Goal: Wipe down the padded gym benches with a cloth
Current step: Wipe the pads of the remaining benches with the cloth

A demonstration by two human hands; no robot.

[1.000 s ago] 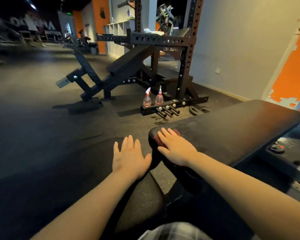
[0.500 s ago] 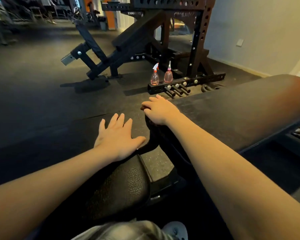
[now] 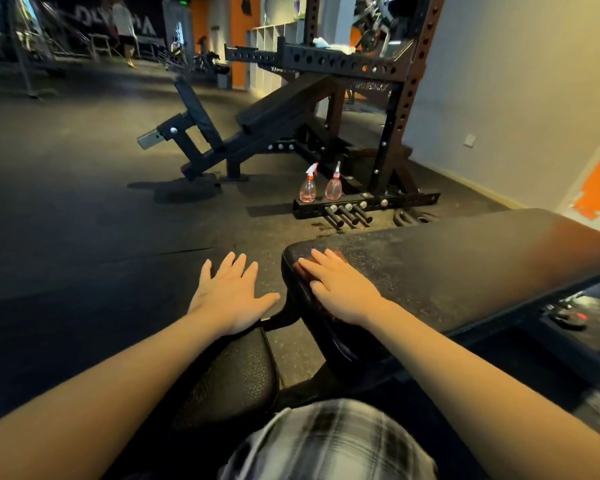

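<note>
While the right hand (image 3: 340,289) lies flat with straight fingers on a reddish cloth (image 3: 338,254), pressing it onto the rounded near end of the long bench pad (image 3: 465,271), the left hand (image 3: 231,296) is spread open, palm down, holding nothing. Its heel sits at the far edge of the smaller textured seat pad (image 3: 236,382) and its fingers reach out over the floor (image 3: 84,209). Whether the palm truly touches the seat or hovers just above it is hard to tell from this angle. The two hands are apart, with the gap between the seat pad and the long pad lying between them.

Only small bits of the cloth show, peeking out past the fingertips and along the left side of the right hand, right at the pad's end corner. The long pad runs away to the right, black and speckled. At the bottom edge a plaid garment (image 3: 326,441) fills the view between the forearms.

Farther out, two spray bottles (image 3: 308,189) (image 3: 333,187) with pink liquid stand upright, side by side, beside the base of a dark power rack (image 3: 392,133). An incline bench (image 3: 274,116) leans inside the rack, well apart from the hands. A pale wall (image 3: 499,81) runs behind on the right.
</note>
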